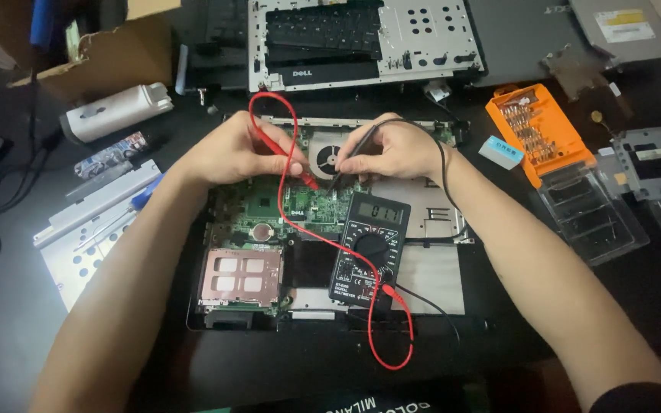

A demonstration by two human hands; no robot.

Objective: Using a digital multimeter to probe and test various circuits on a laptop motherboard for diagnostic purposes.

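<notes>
The left hand [235, 149] pinches a red multimeter probe [305, 177] between closed fingers, its tip down on the green motherboard [269, 208] of an opened laptop chassis [437, 279]. The right hand [395, 149] grips a black probe [338, 177] the same way, fingers closed around it, tip set just beside the red one, near the round cooling fan [328, 158]. Both tips meet the board at its upper middle. A black digital multimeter [369, 248] lies inside the chassis just below the hands, its red lead [380, 340] looping over the chassis's near edge. An orange screwdriver bit set [533, 130] sits toward the desk's right edge, a removed keyboard frame [361, 42] along the far edge, and a perforated metal bracket [86, 237] near the left edge.
</notes>
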